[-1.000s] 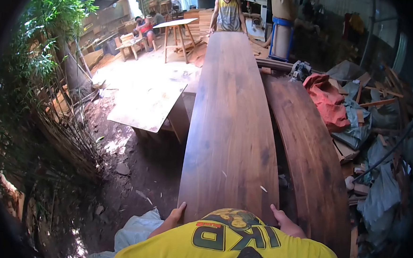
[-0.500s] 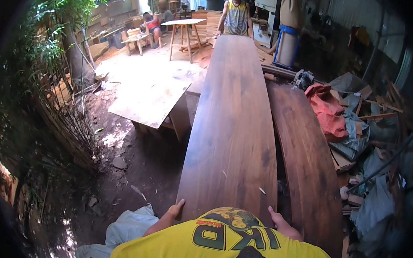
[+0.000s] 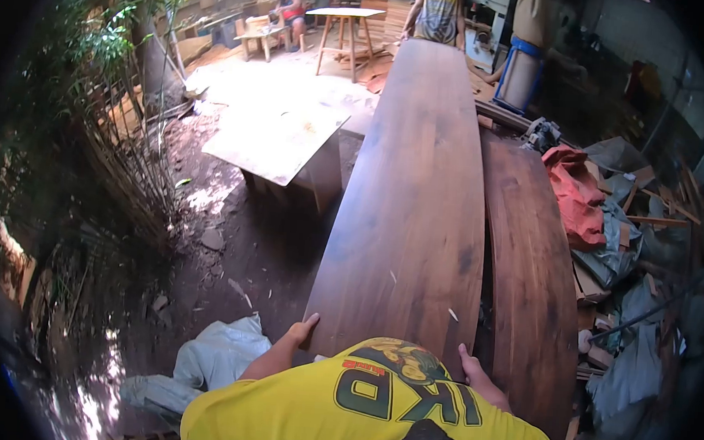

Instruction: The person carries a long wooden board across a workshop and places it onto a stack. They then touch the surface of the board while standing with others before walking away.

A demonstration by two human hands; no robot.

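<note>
A long, dark brown wooden board (image 3: pixel 414 200) stretches away from my body. My left hand (image 3: pixel 305 328) grips its left edge at the near end, thumb on top and fingers hidden at the side. On the opposite edge my right hand (image 3: pixel 472 364) holds the board in the same way, its thumb along the rim. At the far end a person (image 3: pixel 439 14) in a yellow and grey sleeveless top has both hands at the board's corners. A second dark wooden board (image 3: pixel 530 271) lies alongside to the right, partly overlapped by the held one.
A low table with a pale top (image 3: pixel 280 145) stands left of the board. Behind it are a tall stool-like table (image 3: pixel 344 13) and a seated person (image 3: pixel 290 13). Bamboo (image 3: pixel 124 125) grows at left. Red cloth (image 3: pixel 573 197), sacks and wood scraps pile up at right.
My view has tilted down and turned slightly left, so the far surroundings sit higher and further right. Both hands keep their hold on the board.
</note>
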